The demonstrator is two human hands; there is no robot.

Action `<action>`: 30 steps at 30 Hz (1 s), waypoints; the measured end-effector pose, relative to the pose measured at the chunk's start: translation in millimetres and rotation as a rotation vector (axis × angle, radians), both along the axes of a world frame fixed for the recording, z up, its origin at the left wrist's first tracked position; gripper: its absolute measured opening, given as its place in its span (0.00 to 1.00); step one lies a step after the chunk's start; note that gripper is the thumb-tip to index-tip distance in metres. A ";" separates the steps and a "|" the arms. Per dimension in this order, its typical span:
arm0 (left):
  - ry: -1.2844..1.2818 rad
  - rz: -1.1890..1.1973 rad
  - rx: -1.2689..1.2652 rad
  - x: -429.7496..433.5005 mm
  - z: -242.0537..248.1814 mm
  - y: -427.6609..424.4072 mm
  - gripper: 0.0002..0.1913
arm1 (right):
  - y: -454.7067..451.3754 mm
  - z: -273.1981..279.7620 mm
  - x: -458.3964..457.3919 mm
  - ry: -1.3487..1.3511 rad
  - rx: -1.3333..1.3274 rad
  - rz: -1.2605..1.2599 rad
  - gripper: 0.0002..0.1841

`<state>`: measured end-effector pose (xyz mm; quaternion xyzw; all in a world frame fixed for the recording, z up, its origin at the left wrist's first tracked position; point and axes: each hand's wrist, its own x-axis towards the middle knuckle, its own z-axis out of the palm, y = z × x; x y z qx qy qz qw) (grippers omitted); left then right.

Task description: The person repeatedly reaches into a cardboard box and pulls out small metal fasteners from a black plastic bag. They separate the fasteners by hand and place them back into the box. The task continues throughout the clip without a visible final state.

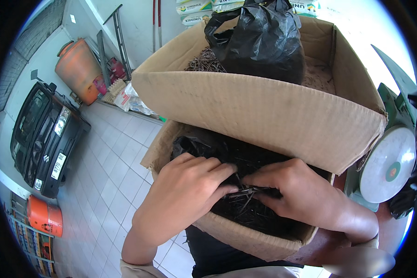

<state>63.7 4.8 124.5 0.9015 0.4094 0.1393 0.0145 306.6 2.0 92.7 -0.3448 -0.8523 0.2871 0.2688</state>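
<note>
Both hands reach into the lower cardboard box (250, 241), where dark nails (245, 198) lie on black plastic. My right hand (286, 186) is closed around a small bunch of these nails, their ends poking out toward the left. Facing it, my left hand (191, 184) has its thumb against the nails and its fingers curled above; whether it grips any is hidden. A black plastic bag (198, 144) fills the box's far left corner, behind the left hand. Overlapping the lower box's far side is a larger cardboard box (257, 104), holding loose brownish nails (206, 62) and a full black plastic bag (264, 41).
A green weighing scale with a round pale pan (387, 165) stands close on the right, upon a reddish-brown surface (312, 245). White tiled floor (107, 177) stretches left to a parked black vehicle (43, 139). Printed sacks (194, 8) are stacked beyond the boxes. An orange tank (78, 71) stands farther back.
</note>
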 end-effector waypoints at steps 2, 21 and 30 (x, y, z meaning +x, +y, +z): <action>-0.007 -0.009 0.000 2.4 0.3 2.2 0.12 | -0.4 -0.5 -0.3 0.031 0.016 0.016 0.13; 0.068 0.362 0.180 -37.3 24.9 -11.9 0.08 | 0.2 0.4 1.4 -0.081 -0.026 -0.017 0.19; -0.001 -0.142 0.154 13.5 -4.4 -11.3 0.14 | -0.7 1.0 1.9 -0.090 -0.035 -0.019 0.14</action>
